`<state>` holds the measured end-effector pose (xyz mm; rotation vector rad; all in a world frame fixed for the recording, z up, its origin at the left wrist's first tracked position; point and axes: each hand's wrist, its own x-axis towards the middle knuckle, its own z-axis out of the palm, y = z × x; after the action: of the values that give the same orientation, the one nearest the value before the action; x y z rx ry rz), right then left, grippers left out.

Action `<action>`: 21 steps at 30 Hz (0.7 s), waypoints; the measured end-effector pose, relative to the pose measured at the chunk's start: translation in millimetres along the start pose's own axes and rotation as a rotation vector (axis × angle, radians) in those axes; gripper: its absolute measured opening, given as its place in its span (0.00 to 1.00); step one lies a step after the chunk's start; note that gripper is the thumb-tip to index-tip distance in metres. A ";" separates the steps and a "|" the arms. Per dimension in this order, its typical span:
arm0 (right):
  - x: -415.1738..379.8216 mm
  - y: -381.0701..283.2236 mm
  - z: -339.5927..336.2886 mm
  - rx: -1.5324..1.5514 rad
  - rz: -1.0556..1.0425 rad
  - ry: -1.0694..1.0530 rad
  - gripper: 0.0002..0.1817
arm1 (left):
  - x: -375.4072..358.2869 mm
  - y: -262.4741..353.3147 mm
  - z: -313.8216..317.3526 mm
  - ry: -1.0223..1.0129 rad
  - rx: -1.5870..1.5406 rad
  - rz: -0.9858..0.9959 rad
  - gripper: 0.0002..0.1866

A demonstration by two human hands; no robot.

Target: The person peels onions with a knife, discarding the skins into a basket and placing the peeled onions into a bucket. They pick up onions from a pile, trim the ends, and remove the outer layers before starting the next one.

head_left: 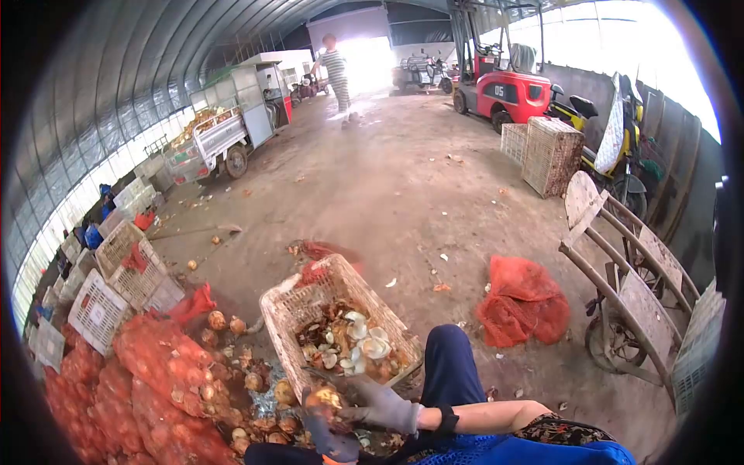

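My left hand (332, 443), in a dark glove with an orange cuff, is closed around an onion (324, 398) low in front of me. My right hand (386, 406), in a grey glove, comes in from the right with its fingers bent against the onion's side. Whatever those fingers grip is hidden. Just beyond both hands stands a dirty plastic crate (280, 318) holding loose skins and pale onion pieces (370, 346). Whole onions (254, 381) lie on the ground to the left of the crate.
Red mesh sacks of onions (159, 360) pile up at left, beside stacked crates (99, 311). An empty red net (523, 301) lies right of my knee. A hand cart (639, 306) leans at right. Farther back are a red forklift (511, 93), a loaded cargo tricycle (221, 141) and a walking person (336, 74).
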<state>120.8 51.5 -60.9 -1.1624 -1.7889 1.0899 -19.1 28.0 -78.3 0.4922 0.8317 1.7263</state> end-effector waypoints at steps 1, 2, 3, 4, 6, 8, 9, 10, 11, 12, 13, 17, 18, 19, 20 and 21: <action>-1.3 -2.1 0.8 0.002 -0.007 0.007 0.38 | -7.4 6.1 10.9 -0.009 0.003 0.005 0.29; -5.1 -5.8 0.2 0.111 -0.004 -0.036 0.38 | -17.2 15.3 20.8 -0.075 0.014 0.001 0.28; -7.9 -8.9 -1.0 0.219 0.000 -0.080 0.38 | -29.4 23.8 31.6 -0.141 0.025 -0.004 0.27; -6.7 -12.6 -2.7 0.187 -0.117 -0.102 0.43 | -47.9 36.7 59.0 -0.058 -0.071 0.023 0.26; -6.4 -4.2 -0.4 0.227 -0.052 -0.102 0.41 | -17.0 16.0 -18.6 -0.372 0.138 0.183 0.34; -4.5 -3.8 6.6 0.350 0.003 0.041 0.35 | -24.9 21.0 -23.9 -0.555 0.698 0.546 0.37; -3.3 -2.3 3.8 0.351 0.002 0.047 0.35 | -22.3 24.1 -25.0 -0.561 0.697 0.546 0.37; -2.1 -10.7 -7.5 0.648 0.184 -0.057 0.32 | -16.9 28.3 -22.5 -0.427 0.841 0.587 0.36; -3.2 -22.3 -20.9 0.945 0.370 -0.161 0.29 | -15.6 33.0 -16.1 -0.290 0.980 0.621 0.35; -10.4 -47.1 -36.9 1.034 0.492 -0.172 0.24 | -44.0 79.9 50.8 -0.492 1.435 1.043 0.35; -3.7 -44.8 -39.7 1.036 0.496 -0.167 0.24 | -25.3 72.8 52.6 -0.498 1.435 1.038 0.35; 2.2 -36.3 -17.2 1.357 0.491 -0.203 0.26 | -4.0 104.9 74.5 -0.494 1.454 1.307 0.32; 4.8 -26.0 -23.6 1.141 0.600 -0.183 0.25 | 21.1 88.6 64.5 -0.154 1.513 1.223 0.34; 9.7 9.9 -12.3 1.104 0.470 -0.227 0.23 | 24.9 92.0 66.4 -0.096 0.966 0.858 0.34; 8.9 -25.6 -29.0 0.921 0.400 -0.091 0.19 | 31.3 94.3 66.5 -0.102 0.625 0.764 0.35; 14.6 3.9 -22.3 0.886 0.292 -0.086 0.15 | 29.0 97.2 72.5 -0.199 0.263 0.576 0.35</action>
<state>137.2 71.9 -54.3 -0.8181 -0.9754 1.8591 -41.9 61.4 39.7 1.1512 0.8247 2.0461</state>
